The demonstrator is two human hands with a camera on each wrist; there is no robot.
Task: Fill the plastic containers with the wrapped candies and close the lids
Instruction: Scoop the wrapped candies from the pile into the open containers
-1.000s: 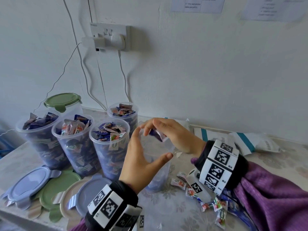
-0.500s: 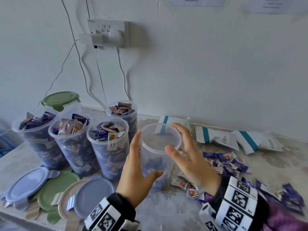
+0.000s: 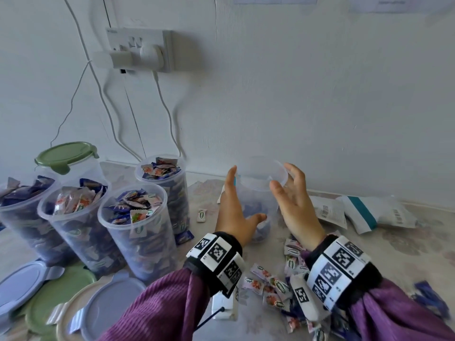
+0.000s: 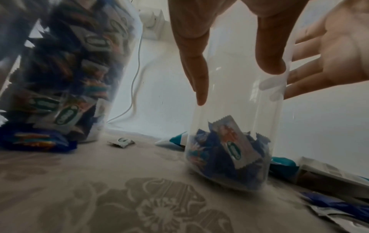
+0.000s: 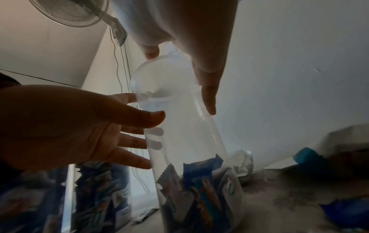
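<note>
Bracketing the clear tub (image 3: 261,190) now, w/ both hands on its sides: left hand (image 3: 234,212) at its 9 o'clock, right hand (image 3: 294,205) at its 3 o'clock. A sec ago the right hand was over the mouth w/ a candy pinched in its fingers; that candy is gone from the fingers, prob. dropped in, and the hand has come down beside the wall. Right hand grasps nothing, fingers spread and relaxed, tips touching the wall near the rim. Left hand cups the wall, thumb in front, fingers flat vs. the plastic, not clenched. Tub stands upright on the table (image 3: 406,242), w/ only a shallow layer of candies (image 4: 229,151) at the bottom. Four tubs (image 3: 138,230) at its 9 o'clock are heaped full. Loose candies (image 3: 273,284) lie at 6 o'clock. Judgement: lots more loads needed before a lid (image 3: 105,308) goes on.
</note>
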